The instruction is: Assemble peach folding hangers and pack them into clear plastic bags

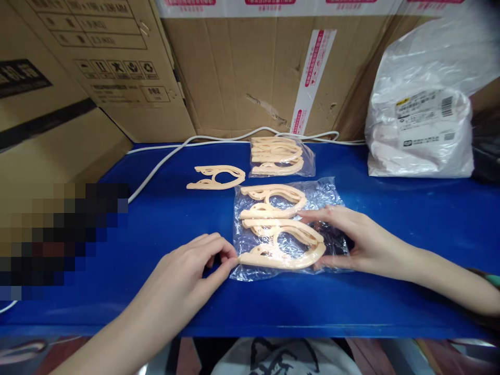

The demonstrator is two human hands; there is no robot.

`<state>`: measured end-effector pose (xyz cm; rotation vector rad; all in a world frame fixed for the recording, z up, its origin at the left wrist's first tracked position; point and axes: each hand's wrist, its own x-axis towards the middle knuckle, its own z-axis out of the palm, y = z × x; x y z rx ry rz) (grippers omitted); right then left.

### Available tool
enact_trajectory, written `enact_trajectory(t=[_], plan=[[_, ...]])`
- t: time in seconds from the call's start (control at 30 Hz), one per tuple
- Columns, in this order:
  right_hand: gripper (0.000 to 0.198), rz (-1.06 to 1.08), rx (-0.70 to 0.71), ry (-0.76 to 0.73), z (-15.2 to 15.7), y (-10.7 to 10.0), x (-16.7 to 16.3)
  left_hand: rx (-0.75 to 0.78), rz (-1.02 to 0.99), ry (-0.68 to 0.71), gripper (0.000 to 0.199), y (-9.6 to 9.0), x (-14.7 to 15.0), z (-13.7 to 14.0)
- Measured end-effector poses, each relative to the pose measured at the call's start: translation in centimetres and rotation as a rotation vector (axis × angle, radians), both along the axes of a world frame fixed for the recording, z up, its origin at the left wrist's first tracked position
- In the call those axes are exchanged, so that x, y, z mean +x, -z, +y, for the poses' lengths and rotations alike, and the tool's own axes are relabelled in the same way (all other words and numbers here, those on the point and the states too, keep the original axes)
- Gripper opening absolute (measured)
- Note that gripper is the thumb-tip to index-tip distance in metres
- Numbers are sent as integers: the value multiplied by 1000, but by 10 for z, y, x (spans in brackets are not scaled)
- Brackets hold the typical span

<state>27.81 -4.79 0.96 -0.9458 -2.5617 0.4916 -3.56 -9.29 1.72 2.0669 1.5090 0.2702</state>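
Observation:
Beige folded plastic hangers (pixel 287 263) lie in two groups, one above the other, at a crinkled clear plastic bag (pixel 330 195); whether all are inside it, I cannot tell. My left hand (pixel 199 265) pinches the left tip of the lower hanger at the bag's edge. From the right, my right hand (pixel 363 242) spans the lower hanger, its thumb by the bottom edge and its forefinger by the top. Part of its fingers is hidden behind the hanger and film. A single folded hanger (pixel 230 182) lies farther back to the left.
Behind stands another clear pack of hangers (pixel 277 156). A white cable (pixel 164 161) runs along the back of the blue table (pixel 156 219). Cardboard boxes (pixel 242 67) wall the back and left. A white plastic bag (pixel 417 125) with labels stands at the right.

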Motion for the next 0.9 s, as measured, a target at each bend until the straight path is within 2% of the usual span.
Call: enact_trajectory(t=[0.3, 0.47, 0.77, 0.9], plan=[[62, -59, 135, -36, 4, 0, -1, 72, 50, 89, 18, -6, -2, 3], [63, -64, 208, -49, 3, -3, -3, 75, 57, 84, 19, -4, -1, 0], [60, -91, 207, -66, 1, -4, -1, 59, 86, 61, 20, -10, 5, -3], [59, -84, 209, -57, 2, -2, 2, 64, 79, 45, 21, -7, 6, -1]])
